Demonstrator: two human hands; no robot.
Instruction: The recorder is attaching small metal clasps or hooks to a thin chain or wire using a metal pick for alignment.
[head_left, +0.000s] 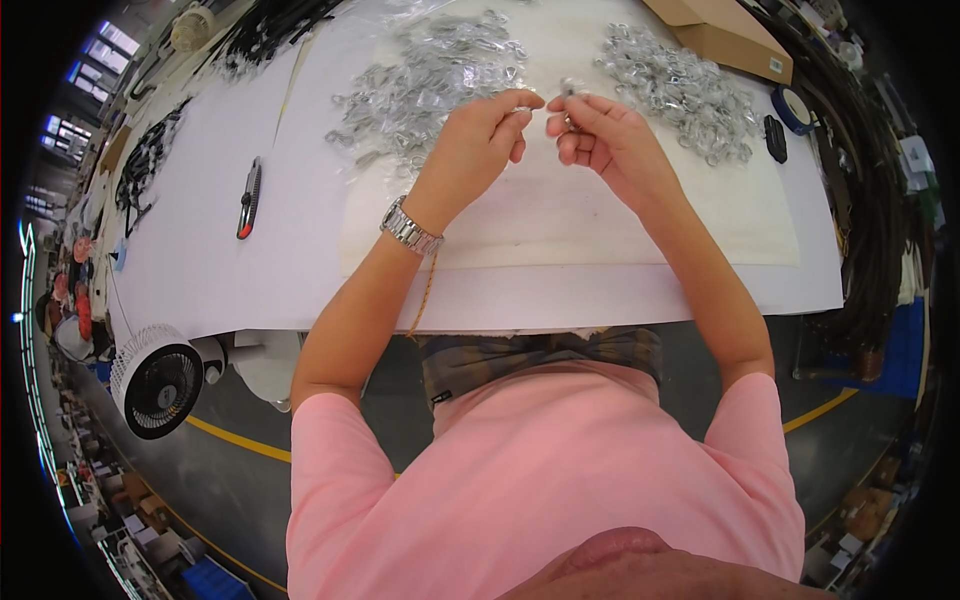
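Both my hands are raised over the table, fingertips close together but apart. My right hand (pixel 618 148) is closed, with a small shiny metal piece (pixel 570 122) between its curled fingers. A small clear-and-grey piece (pixel 571 88) shows at its fingertips, too blurred to name. My left hand (pixel 480 145) has its fingers bent in toward the right hand; whatever they pinch, if anything, is too small to see. Behind the left hand spreads a pile of small clear and silvery pieces (pixel 420 75), some ring-shaped. Beyond the right hand lies a second such pile (pixel 680 85).
A utility knife (pixel 249 198) lies on the white table (pixel 290 270) at left. At right are a black object (pixel 774 139), a tape roll (pixel 792 110) and a cardboard box (pixel 730 35). Black strips (pixel 150 165) lie far left; a fan (pixel 160 385) stands near the front edge.
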